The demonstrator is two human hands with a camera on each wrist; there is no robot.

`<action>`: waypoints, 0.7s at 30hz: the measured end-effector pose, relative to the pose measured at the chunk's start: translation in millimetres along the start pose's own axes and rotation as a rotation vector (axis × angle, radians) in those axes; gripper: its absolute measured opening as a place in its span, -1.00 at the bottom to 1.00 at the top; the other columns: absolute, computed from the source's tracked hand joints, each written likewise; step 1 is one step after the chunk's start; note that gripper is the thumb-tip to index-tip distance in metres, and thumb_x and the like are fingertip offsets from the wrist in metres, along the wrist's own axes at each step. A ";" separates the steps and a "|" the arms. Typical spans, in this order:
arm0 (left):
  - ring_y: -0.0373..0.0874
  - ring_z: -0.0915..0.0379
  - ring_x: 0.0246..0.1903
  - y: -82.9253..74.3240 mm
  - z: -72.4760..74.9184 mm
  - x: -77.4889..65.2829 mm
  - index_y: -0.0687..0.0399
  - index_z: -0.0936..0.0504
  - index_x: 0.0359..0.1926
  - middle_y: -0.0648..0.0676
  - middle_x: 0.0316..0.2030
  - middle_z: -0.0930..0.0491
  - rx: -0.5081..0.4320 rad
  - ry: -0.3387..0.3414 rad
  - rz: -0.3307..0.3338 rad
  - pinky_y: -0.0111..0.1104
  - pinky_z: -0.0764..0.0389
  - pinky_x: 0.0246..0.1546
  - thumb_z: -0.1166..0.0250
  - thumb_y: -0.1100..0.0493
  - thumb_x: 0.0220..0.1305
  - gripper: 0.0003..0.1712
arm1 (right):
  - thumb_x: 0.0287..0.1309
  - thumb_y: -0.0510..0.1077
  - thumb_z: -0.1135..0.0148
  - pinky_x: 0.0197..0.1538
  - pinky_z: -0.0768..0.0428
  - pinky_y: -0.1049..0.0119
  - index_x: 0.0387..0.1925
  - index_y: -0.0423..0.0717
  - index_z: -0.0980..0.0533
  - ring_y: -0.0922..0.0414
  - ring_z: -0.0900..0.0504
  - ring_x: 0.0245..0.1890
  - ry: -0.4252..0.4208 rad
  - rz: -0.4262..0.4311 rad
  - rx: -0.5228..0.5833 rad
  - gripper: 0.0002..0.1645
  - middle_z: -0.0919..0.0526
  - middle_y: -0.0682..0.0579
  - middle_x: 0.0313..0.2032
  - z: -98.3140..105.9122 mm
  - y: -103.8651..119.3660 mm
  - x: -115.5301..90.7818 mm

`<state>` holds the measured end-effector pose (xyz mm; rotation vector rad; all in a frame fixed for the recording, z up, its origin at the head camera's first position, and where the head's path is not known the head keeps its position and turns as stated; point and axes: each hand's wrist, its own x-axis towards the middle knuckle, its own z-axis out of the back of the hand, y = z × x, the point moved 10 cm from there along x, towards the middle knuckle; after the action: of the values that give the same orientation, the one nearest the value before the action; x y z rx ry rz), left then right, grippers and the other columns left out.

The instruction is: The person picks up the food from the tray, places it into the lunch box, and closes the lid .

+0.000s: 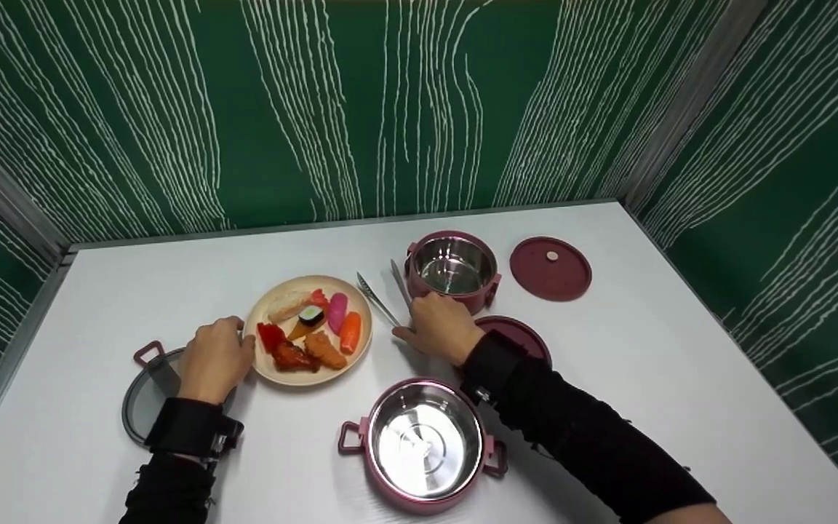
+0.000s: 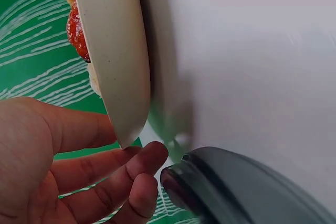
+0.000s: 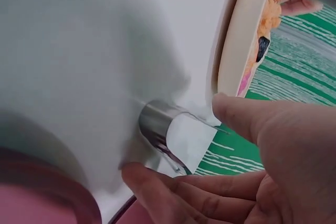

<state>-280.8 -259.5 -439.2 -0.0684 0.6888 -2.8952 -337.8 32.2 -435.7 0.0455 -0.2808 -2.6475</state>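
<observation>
My left hand [image 1: 217, 358] is at the left rim of a beige plate [image 1: 362, 349], pinching it between thumb and fingers in the left wrist view. Toy-like food lies on the plate, including a sushi roll [image 1: 310, 315], a chicken wing [image 1: 294, 357] and an orange piece [image 1: 350, 333]. Metal tongs [image 1: 377, 297] lie on the table with their arms spread toward the back wall. Around their bent end [image 3: 156, 121] is my right hand [image 1: 442, 327], thumb and fingers on either side and apart from the metal.
A maroon steel-lined pot [image 1: 423, 498] stands at the front, a second pot [image 1: 473, 300] behind my right hand. One maroon lid [image 1: 550, 276] lies at back right, another [image 1: 517, 333] partly under my right wrist. Beneath my left wrist is a grey-rimmed lid [image 1: 141, 407] with a handle.
</observation>
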 end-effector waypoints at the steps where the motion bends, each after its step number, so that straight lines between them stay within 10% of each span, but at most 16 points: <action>1: 0.19 -0.64 -0.37 0.0 -0.2 -0.3 0.41 -0.64 0.11 0.39 -0.22 -0.70 -0.001 -0.002 -0.001 -0.11 -0.55 -0.49 -0.23 0.19 0.43 -0.62 | 0.24 0.15 -0.45 -0.34 -0.66 0.03 -0.54 -0.19 -0.62 0.02 -0.56 -0.55 0.002 -0.001 -0.002 -0.49 -0.56 -0.02 -0.63 -0.4 0.5 1.5; 21: 0.22 -0.68 -0.35 -0.1 -2.1 -1.3 0.40 -0.63 0.12 0.34 -0.27 -0.72 0.031 -0.031 -0.020 0.02 -0.62 -0.41 -0.22 0.21 0.43 -0.62 | 0.14 0.02 -0.46 -0.32 -0.73 -0.08 -0.51 -0.21 -0.62 -0.11 -0.71 -0.41 -0.015 -0.003 -0.096 -0.63 -0.69 -0.12 -0.44 -7.1 4.3 9.1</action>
<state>-279.7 -258.3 -441.0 -0.1163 0.6408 -2.9164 -343.4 22.9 -441.6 -0.0056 -0.1579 -2.6619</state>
